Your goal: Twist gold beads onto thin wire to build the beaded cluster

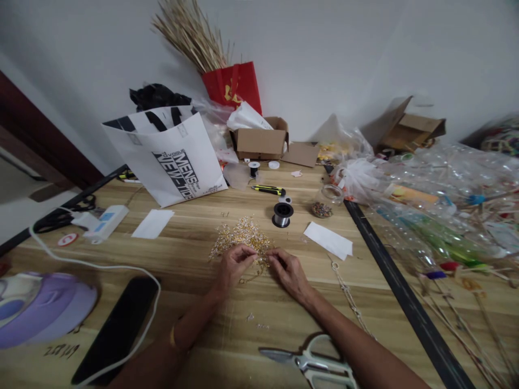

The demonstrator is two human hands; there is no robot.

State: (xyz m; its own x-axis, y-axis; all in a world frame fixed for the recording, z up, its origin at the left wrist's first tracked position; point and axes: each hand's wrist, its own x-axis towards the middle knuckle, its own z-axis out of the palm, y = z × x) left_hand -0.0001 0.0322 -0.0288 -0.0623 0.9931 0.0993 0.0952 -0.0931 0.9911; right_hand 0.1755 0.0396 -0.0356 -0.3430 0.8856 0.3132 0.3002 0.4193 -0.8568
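Nearest the camera, two bare forearms (pixel 360 343) slant in from the bottom edge and converge over the wood-grained worktop (pixel 219 348), the left one circled by a gold-coloured bangle (pixel 173 336). The left hand (pixel 237 263) and right hand (pixel 287 270) nearly meet fingertip to fingertip, fingers curled inward. Each grip is narrow, thumb drawn to forefinger; anything pinched there is too small to make out. A loose pile of small gold and clear pieces (pixel 233 236) lies at the fingertips and just beyond. Farther out stands a black spool of silvery wire (pixel 282 215); beside the right forearm lie pale-handled metal scissors (pixel 306 361).
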